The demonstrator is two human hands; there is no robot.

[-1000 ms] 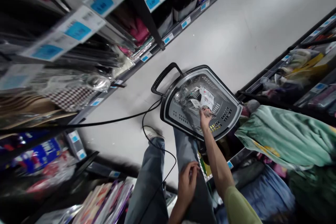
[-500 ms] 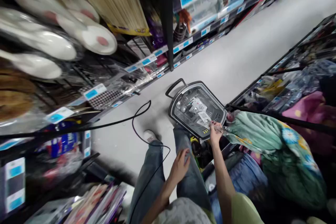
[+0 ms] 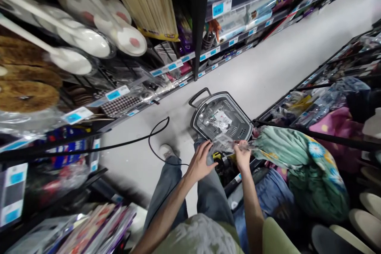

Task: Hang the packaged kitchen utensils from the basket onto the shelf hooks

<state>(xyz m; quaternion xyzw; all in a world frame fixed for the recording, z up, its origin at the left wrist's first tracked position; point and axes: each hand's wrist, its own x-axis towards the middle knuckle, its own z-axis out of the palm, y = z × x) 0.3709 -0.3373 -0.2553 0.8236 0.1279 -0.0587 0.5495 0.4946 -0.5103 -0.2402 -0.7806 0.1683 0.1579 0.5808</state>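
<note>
My right hand [image 3: 242, 155] is closed on one end of a clear plastic packet [image 3: 222, 143], held over the near edge of a grey shopping basket [image 3: 195, 121]. What is inside the packet cannot be made out. My left hand [image 3: 202, 162] is at the packet's left end, thumb and fingers apart; whether it touches the plastic is unclear. The basket stands on the floor with its black handle folded outward. Inside it lies a clear package with a white label [image 3: 222, 119].
On the left, shelves hold white ladles [image 3: 98, 43], bamboo chopsticks [image 3: 149, 4] and brown brushes [image 3: 26, 95]. A black cable [image 3: 119, 141] loops across the aisle. Green floral fabric items [image 3: 285, 147] hang close to my right hand. Pale floor [image 3: 268, 63] runs along the aisle.
My left hand has moved from above my leg up to the packet's left end. My right hand still grips the packet, which has shifted slightly toward me, out over the basket's near edge.
</note>
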